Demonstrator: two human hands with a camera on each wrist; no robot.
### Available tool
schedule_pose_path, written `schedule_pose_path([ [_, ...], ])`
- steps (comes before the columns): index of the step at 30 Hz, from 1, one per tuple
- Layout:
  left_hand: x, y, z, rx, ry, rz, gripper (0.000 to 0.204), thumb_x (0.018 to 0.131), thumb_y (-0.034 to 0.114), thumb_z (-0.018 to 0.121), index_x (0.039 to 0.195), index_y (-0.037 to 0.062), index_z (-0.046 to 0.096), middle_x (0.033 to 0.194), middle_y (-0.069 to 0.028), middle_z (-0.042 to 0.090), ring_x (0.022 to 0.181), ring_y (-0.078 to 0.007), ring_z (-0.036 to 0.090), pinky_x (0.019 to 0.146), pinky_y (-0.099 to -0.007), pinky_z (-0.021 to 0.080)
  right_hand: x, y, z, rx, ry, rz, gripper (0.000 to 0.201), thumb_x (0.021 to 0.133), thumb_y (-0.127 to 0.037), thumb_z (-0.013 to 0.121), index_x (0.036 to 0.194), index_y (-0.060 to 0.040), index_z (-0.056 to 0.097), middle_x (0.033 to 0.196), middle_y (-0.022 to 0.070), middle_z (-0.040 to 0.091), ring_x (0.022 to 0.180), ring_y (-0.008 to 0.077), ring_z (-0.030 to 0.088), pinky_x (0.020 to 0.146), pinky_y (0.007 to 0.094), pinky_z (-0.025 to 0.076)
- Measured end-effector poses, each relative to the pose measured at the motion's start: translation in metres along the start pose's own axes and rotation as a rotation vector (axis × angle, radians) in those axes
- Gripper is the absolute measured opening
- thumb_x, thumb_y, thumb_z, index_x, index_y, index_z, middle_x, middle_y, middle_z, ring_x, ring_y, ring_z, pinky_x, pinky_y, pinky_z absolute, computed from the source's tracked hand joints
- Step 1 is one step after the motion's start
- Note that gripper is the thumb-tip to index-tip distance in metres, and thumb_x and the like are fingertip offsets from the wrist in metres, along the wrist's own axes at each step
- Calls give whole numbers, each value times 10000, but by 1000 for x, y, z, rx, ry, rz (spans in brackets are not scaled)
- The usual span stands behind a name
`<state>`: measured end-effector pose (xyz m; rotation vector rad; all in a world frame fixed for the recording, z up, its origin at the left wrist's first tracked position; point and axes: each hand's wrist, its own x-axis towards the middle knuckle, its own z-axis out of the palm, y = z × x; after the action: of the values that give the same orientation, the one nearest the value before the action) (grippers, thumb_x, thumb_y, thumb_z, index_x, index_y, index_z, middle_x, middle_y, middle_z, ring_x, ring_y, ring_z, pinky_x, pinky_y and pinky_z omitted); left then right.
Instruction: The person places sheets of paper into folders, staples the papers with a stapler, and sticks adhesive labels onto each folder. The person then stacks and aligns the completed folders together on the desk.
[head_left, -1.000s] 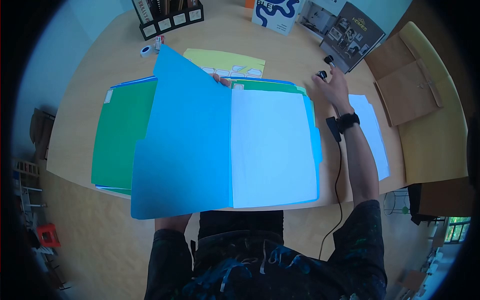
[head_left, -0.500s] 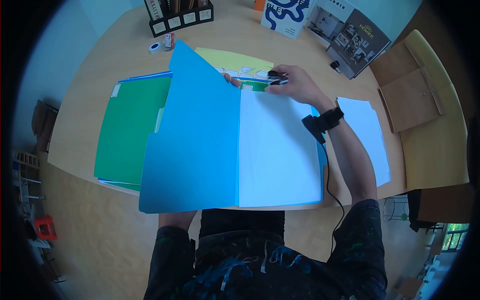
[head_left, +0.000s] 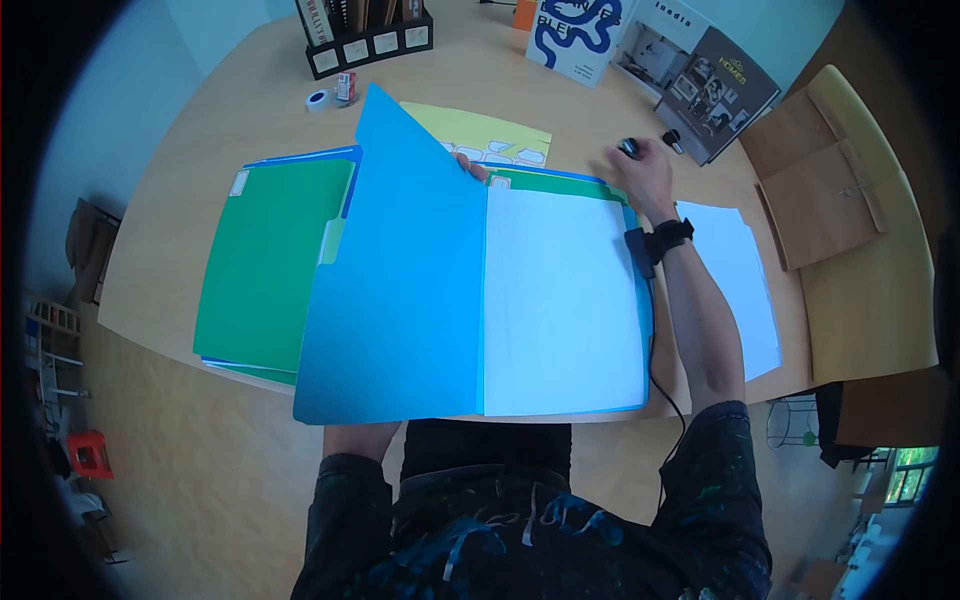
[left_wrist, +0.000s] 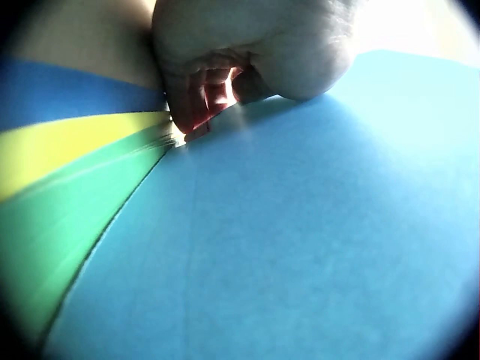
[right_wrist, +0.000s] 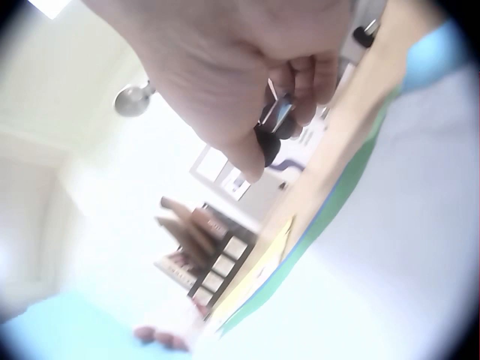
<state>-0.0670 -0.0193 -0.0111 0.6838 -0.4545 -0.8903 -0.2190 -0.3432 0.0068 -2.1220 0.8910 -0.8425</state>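
Note:
A blue tabbed folder (head_left: 400,300) lies open, its cover raised to the left, with a stack of white paper (head_left: 565,300) on its right side. My left hand (left_wrist: 247,45) is behind the cover, most of it hidden in the head view. Its fingertips (head_left: 472,168) curl over the cover's upper edge and grip it near the fold. Beyond the paper's top right corner, my right hand (head_left: 645,180) pinches a small black-and-silver clip (right_wrist: 268,142) between thumb and fingers. Another black clip (head_left: 672,140) sits on the table beside that hand.
Green folders (head_left: 265,260) lie under the blue one, and a yellow-green label sheet (head_left: 490,130) is beyond. White sheets (head_left: 730,290) and a brown envelope (head_left: 825,190) are on the right. Books (head_left: 715,95), a file box (head_left: 370,45) and a tape roll (head_left: 317,99) stand farther back.
My right hand swung left with the clip over the top of the paper, then drew back right. The left hand kept its grip on the cover. The head view shifted slightly.

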Motion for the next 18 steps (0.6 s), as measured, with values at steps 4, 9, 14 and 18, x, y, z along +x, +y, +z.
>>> schedule_pose_path([
  [4, 10, -16, -13, 94, -12, 109, 211, 987, 189, 634, 1128, 44, 576, 1133, -178, 642, 1085, -307, 657, 826, -424, 624, 5, 46, -26, -28, 7, 49, 454, 797, -255, 867, 1097, 26, 675, 987, 101, 731, 879, 164, 688, 801, 312, 540],
  [9, 6, 4, -7, 100, -78, -27, 181, 991, 190, 630, 1104, 55, 589, 1103, -169, 655, 1083, -287, 660, 824, -412, 626, 0, 38, -30, -83, -22, 85, 445, 812, -258, 860, 1095, 25, 666, 961, 76, 718, 852, 143, 668, 795, 292, 526],
  [14, 3, 5, 9, 276, 75, -48, 192, 998, 224, 627, 1097, 62, 596, 1083, -154, 656, 1086, -273, 651, 845, -423, 619, 0, 41, -34, -192, -47, 56, 473, 811, -298, 843, 1109, 32, 683, 1012, 131, 726, 934, 222, 693, 852, 334, 536],
  [18, 10, -15, -15, 62, 103, -16, 241, 1009, 264, 600, 1120, 50, 595, 1155, -172, 610, 1131, -294, 630, 797, -395, 633, -16, 34, -40, -380, 163, -180, 587, 844, -310, 797, 1276, 45, 617, 1198, 210, 676, 1140, 294, 648, 989, 383, 500],
])
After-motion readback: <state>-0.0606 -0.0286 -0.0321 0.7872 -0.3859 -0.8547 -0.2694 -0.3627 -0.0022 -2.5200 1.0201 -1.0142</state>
